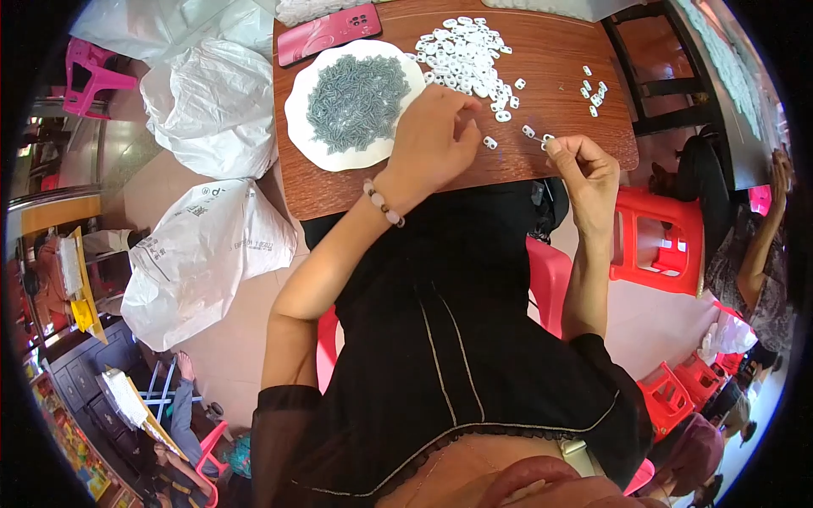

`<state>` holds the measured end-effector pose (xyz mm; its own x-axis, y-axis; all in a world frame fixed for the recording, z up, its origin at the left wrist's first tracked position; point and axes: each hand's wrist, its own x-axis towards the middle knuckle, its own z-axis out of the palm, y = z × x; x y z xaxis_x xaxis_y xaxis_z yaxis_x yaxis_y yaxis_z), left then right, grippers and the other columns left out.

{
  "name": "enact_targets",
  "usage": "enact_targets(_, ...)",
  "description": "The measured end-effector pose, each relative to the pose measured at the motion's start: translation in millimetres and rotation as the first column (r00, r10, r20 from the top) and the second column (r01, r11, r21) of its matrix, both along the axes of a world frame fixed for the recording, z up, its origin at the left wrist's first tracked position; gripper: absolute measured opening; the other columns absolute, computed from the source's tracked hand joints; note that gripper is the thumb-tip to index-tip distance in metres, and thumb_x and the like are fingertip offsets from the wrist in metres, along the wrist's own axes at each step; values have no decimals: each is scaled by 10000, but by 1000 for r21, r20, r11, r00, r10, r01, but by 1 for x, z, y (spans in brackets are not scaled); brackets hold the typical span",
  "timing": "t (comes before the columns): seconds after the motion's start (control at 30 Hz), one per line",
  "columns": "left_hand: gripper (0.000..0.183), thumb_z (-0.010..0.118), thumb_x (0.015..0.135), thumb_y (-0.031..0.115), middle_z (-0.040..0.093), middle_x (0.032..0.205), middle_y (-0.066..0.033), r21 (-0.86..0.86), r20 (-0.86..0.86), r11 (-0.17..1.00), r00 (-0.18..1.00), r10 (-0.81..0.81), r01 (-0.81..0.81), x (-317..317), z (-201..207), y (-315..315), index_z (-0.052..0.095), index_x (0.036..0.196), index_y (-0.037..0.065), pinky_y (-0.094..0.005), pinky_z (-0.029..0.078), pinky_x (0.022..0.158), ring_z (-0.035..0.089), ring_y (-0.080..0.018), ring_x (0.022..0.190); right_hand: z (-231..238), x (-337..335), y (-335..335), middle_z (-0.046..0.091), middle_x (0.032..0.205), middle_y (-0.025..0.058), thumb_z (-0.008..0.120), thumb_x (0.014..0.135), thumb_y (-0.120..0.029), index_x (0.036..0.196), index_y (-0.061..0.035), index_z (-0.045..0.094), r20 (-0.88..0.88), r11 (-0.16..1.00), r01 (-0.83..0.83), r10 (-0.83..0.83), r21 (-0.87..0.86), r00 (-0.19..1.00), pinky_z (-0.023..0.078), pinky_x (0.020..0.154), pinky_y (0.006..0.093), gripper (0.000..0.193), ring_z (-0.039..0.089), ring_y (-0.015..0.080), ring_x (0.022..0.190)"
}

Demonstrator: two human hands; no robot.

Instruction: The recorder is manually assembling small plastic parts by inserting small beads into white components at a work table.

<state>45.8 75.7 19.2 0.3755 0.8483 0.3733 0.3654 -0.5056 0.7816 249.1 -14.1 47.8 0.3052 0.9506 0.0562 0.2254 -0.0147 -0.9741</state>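
Note:
My right hand (588, 173) pinches a small white plastic piece (546, 139) between thumb and forefinger, above the table's near edge. A similar white two-holed piece (528, 131) is just left of it; I cannot tell whether the two are joined. My left hand (436, 135), with a beaded bracelet at the wrist, hangs palm down, its fingers curled with a gap between thumb and forefinger. Nothing shows in it. It partly covers the rim of a white scalloped plate (298, 127) heaped with small grey springs (356, 102). Another white piece (489, 143) lies beside its thumb.
A pile of white two-holed pieces (461, 55) spreads across the brown wooden table (550, 51); several more (594, 97) lie at the right. A pink phone (329, 35) rests behind the plate. White sacks (207, 262) stand left, a red stool (656, 241) right. Other people sit nearby.

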Motion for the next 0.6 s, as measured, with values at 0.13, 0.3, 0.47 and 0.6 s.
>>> enact_targets(0.13,148,617,801,103,589,833,-115,120,-191,989,980,-62,86,4,-3,16,659,928,41,-353,480,659,596,-248,739,1,3,-5,612,701,-28,684,879,-116,817,10,677,-33,999,34,-35,-28,999,397,618,185,140,510,29,656)
enact_targets(0.3,153,647,809,159,598,833,-129,136,-251,976,959,-131,169,29,-8,17,655,902,39,-405,483,692,599,-302,820,-1,8,-10,624,724,-18,674,887,-105,847,8,677,-44,997,57,-60,-51,997,419,635,188,120,529,37,666)
enact_targets(0.47,167,668,810,195,601,827,-125,160,-409,978,910,-61,137,53,-15,23,662,896,51,-420,490,704,607,-312,834,-2,12,-12,625,734,-14,670,891,-103,852,9,674,-51,997,55,-58,-46,997,427,640,191,119,534,39,673)
enact_targets(0.6,144,666,812,182,599,829,-125,130,-484,980,872,-67,148,57,-18,27,656,890,61,-414,495,700,611,-311,842,-4,14,-12,623,732,-12,665,895,-101,845,10,672,-66,998,52,-54,-42,996,425,637,191,122,533,38,675)
